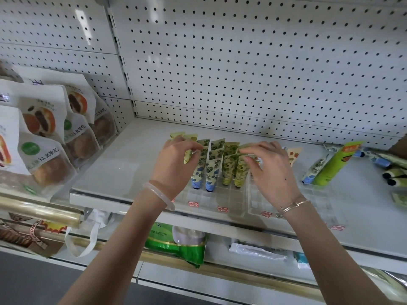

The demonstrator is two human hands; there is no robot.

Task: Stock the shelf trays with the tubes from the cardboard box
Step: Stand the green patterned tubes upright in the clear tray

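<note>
your hands meet over the tubes (211, 172) standing in the clear tray (211, 202)
forearms reach up from below, fingers curled — your left hand (174, 164) pinches a yellow tube (187, 156) at the rows' left edge, your right hand (271, 170) pinches the crimped top of a green tube (241, 171).

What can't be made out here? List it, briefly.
Head view only.
Cardboard box: out of frame.
Tubes at the tray's sides: partly hidden by left hand, right hand.
Dark-capped tubes: cut by right edge.
Red tray labels: too small to read.
</note>
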